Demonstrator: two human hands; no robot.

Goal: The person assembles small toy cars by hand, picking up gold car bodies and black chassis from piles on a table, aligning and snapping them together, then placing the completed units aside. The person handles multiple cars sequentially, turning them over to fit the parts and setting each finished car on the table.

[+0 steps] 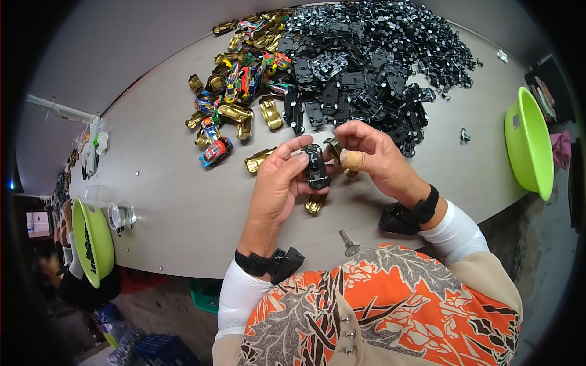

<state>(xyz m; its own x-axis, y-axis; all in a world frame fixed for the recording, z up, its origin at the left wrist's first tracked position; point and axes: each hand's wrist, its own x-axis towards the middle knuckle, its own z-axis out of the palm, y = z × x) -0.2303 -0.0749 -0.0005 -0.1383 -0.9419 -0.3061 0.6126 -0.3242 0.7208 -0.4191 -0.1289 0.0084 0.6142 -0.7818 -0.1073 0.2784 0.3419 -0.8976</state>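
My left hand [281, 174] is closed around a black toy car chassis [316, 166], its dark underside facing up. Close beside it, my right hand [379, 155], with a tan bandage on the thumb, pinches a small dull metallic piece [332, 147] whose kind I cannot make out. Just below the chassis lies a gold toy car body [314, 203], partly covered by my left fingers. Another gold car body [259, 160] is left of that hand. Near the table's front edge rests a flat metal piece with a rounded end [350, 244].
Black chassis parts [366, 91] are heaped at the back, beside gold and coloured car bodies [241, 82]. Small wheel parts [415, 36] spread behind. Green basins stand at the right [530, 143] and left [94, 241]. A clear cup [121, 216] stands near the left basin.
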